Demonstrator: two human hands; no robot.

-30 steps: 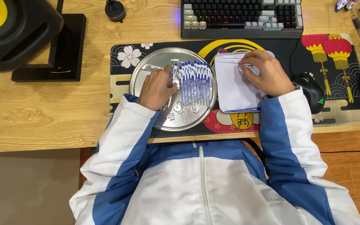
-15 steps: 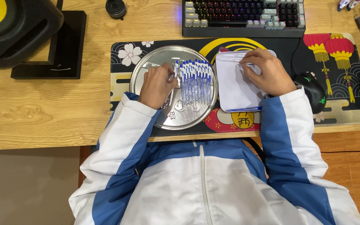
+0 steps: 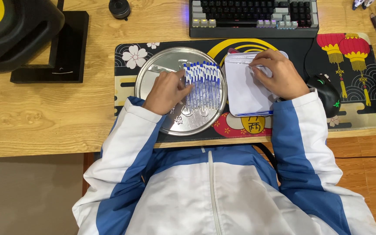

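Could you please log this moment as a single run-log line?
left hand: on row of blue-capped pens | round silver metal tray: holds pens | right hand: pinching top of white zip pouch | patterned desk mat: beneath

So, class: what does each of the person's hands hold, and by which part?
The left hand touches the row of blue pens on the round metal tray at its left edge. The right hand pinches the white zip bag at its top edge.

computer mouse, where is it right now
In the head view the black computer mouse sits on the desk mat at the right, just beyond the right hand and below the keyboard's right end.
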